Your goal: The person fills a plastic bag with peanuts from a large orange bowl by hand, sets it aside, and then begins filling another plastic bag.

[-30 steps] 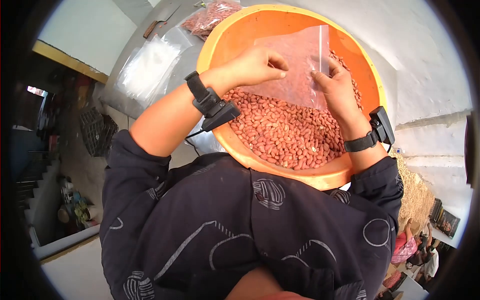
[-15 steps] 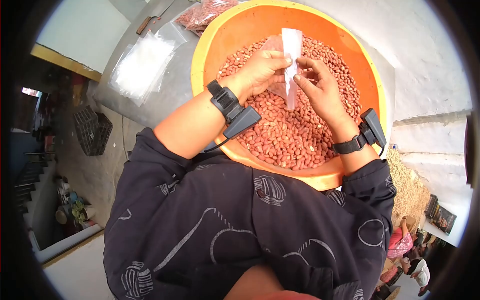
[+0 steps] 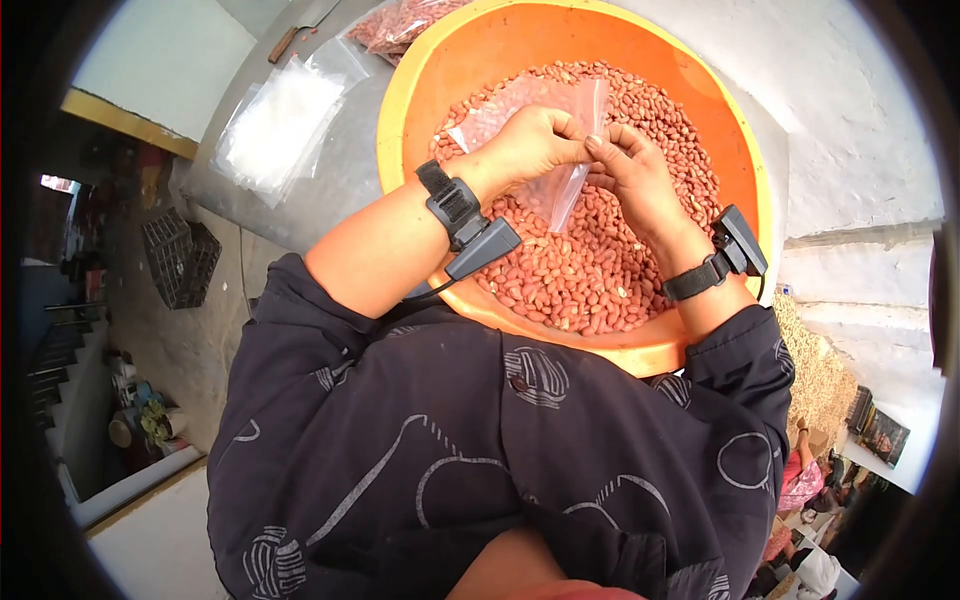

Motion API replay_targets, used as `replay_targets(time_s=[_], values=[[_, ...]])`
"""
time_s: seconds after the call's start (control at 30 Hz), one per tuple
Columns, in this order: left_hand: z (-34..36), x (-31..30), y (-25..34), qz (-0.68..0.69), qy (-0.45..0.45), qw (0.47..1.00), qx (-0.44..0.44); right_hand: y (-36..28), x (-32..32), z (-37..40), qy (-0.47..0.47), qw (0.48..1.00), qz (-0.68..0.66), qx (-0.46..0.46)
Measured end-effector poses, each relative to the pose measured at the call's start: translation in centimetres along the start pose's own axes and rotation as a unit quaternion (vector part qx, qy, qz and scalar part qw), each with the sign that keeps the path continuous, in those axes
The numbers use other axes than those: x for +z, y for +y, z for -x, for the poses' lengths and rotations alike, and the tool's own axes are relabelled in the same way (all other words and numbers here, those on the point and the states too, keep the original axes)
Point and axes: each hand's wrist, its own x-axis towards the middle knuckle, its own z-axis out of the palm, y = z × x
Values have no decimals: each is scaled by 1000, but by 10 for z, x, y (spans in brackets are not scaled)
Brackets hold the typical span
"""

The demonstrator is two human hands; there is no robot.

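A clear zip-lock bag [image 3: 545,93] lies spread over the peanuts [image 3: 590,285] that fill the orange basin [image 3: 725,105]. My left hand [image 3: 540,147] pinches the bag at its zip edge. Close against it, my right hand [image 3: 637,178] also has thumb and finger closed on that edge, and the fingertips of both hands nearly meet. The bag looks flat, with peanuts showing through its film. Part of it is hidden behind my left hand.
Left of the basin, a stack of clear plastic bags [image 3: 285,130] lies on the grey tabletop [image 3: 355,180]. Filled peanut bags [image 3: 410,25] and a wooden-handled tool [image 3: 284,44] are behind. Black crates [image 3: 180,260] stand on the floor. People sit at lower right, one in pink [image 3: 800,487].
The bag has turned from a narrow, folded-looking strip to lying spread out toward the left. My hands have come together at the middle of its edge.
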Motion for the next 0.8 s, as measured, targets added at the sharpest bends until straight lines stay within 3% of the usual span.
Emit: replay_targets(time_s=[0.2,0.3,0.4,0.5,0.6,0.8], values=[[-2,-4,-2,-59,-38,997,13,-3,-2,2,-8,999,-41,23],[-2,-4,0,10,-50,998,-24,-1,-4,0,-9,999,-36,24],[-2,-5,-2,116,-28,992,-37,1,-10,-3,16,999,-24,38],[-7,-11,-7,147,42,988,24,-2,-12,-4,79,995,-33,42],[-10,-16,-5,121,164,978,52,-1,-21,-10,90,995,-29,19],[0,-6,12,154,164,972,73,-1,-22,-10,104,995,-4,-5]])
